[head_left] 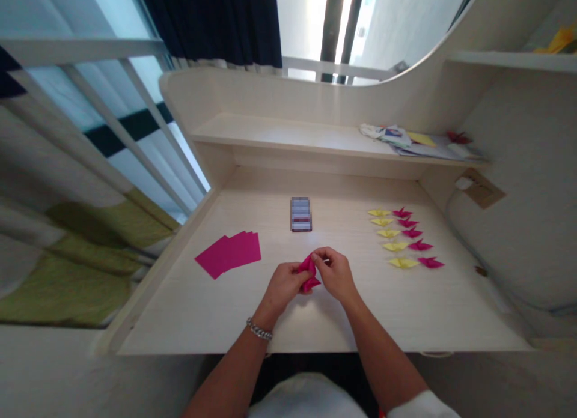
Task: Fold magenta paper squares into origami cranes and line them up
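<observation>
We pinch the pink fold [309, 274] between both hands, left hand [283, 286] and right hand [336, 275], fingers pressed on it just above the surface [225, 310]. It looks light, thin and easily creased, so best gripped at its edges. Pink sheets [229, 253] lie left, finished cranes [406, 238] right.

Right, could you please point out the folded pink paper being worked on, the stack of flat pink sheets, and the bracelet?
folded pink paper [309, 275], head view, the part showing between the hands.
stack of flat pink sheets [229, 253], head view, middle of the top sheet.
bracelet [259, 330], head view, chain on the left wrist.
</observation>
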Tool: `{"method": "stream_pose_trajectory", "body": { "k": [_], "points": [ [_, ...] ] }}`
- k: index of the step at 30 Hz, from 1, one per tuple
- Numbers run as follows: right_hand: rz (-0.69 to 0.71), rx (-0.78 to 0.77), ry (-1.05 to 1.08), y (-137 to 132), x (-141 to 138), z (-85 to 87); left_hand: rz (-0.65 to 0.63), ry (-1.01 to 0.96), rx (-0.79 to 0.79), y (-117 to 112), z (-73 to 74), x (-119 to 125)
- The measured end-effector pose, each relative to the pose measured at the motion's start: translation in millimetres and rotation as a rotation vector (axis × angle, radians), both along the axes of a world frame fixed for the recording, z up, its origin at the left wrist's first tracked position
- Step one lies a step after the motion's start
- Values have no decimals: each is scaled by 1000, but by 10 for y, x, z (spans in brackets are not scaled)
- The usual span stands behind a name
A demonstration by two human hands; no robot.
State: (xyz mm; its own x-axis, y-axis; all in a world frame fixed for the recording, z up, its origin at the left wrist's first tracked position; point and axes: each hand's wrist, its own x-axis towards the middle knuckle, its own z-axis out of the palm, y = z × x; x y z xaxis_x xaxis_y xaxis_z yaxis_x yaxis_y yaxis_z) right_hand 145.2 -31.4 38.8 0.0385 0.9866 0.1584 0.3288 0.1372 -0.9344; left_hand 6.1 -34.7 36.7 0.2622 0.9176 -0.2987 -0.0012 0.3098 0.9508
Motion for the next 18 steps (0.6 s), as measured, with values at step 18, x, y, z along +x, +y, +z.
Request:
{"method": "stream_pose_trajectory", "body": {
  "k": [18],
  "points": [
    [61,-37,-88,180,45,-152,191,47,120,259,-34,0]
  ]
}}
